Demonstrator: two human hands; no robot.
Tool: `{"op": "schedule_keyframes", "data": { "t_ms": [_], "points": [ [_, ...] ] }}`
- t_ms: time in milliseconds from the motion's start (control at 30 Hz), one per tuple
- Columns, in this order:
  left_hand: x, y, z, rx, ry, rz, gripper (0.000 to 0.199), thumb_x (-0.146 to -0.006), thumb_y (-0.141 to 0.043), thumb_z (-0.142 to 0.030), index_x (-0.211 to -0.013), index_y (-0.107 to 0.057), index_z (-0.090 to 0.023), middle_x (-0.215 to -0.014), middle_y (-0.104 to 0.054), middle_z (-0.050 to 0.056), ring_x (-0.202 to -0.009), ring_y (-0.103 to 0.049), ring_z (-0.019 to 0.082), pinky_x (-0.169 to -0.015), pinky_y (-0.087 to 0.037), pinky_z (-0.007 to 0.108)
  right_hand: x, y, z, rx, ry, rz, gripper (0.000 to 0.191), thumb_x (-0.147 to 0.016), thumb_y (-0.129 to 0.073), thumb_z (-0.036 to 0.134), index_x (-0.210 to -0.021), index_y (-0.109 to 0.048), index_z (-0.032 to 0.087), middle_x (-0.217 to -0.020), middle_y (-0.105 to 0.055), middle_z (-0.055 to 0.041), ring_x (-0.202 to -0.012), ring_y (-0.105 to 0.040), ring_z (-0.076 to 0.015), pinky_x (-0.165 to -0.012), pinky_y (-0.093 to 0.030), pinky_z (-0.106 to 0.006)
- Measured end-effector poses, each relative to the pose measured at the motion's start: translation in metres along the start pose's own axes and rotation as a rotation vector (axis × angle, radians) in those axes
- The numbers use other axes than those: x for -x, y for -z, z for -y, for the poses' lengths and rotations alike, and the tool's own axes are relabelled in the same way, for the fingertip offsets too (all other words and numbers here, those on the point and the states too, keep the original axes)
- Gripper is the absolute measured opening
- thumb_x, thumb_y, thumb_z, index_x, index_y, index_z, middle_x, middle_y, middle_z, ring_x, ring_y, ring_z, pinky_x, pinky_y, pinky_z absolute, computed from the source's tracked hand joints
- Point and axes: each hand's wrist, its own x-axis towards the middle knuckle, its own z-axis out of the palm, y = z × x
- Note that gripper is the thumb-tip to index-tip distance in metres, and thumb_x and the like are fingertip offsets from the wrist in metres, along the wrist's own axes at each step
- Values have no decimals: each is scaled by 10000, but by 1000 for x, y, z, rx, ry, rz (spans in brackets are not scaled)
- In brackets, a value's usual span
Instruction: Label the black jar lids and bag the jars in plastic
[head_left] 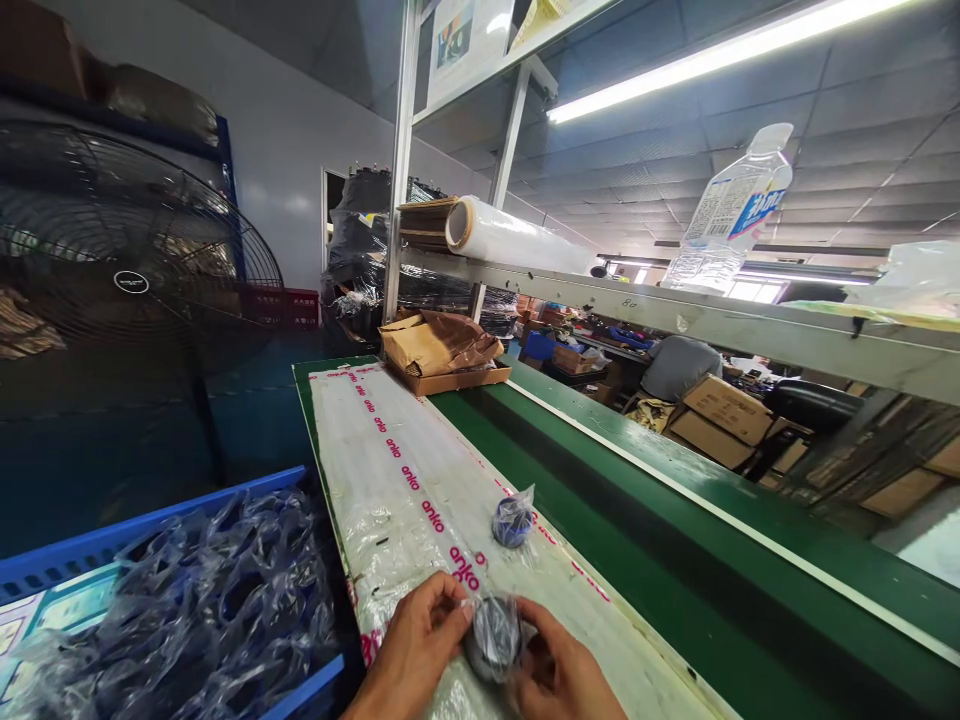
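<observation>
A round, dark-grey object [496, 642] wrapped in crinkled, shiny clear plastic [493, 614] is held between left hand [421, 640] and right hand [561, 664].

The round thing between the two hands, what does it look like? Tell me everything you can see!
The round thing is dark gray, in crinkled, shiny wrap that looks like clear plastic. A round face points toward us. It's over the white sheet; whether it rests there, I can't tell. The left hand pinches the wrap on one side; the right hand touches the other.
</observation>
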Motion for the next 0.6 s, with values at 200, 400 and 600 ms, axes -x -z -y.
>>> {"op": "schedule_keyframes", "data": {
  "t_ms": [200, 400, 600],
  "points": [
    [1, -5, -5, 33, 3, -16, 532, -706, -747, -664, -861, -621, -171, -760, -621, 11, -713, -577, 172, -594, -466, 240, -1, -3, 12, 247, 73, 46, 734, -567, -654, 175, -1299, -657, 121, -1302, -684, -147, -1173, -644, -331, -1036, -449, -383],
    [0, -1, -1, 93, -61, -50, 522, -728, -757, -653, -853, -634, -162, -764, -648, 24, -681, -585, 156, -593, -467, 237, 2, 0, 9, -126, -18, -95, 461, -630, -814, 359, -1028, -728, 144, -799, -724, -42, -638, -605, -203, -615, -430, -292],
    [3, -3, 1, 121, -5, -87, 583, -675, -787, -695, -880, -640, -169, -826, -686, 45, -766, -645, 189, -648, -518, 258, -2, 8, 13, -380, -132, -44, 546, -712, -767, 681, -812, -736, 146, -615, -612, -9, -535, -489, -132, -534, -351, -241]
  ]
}}
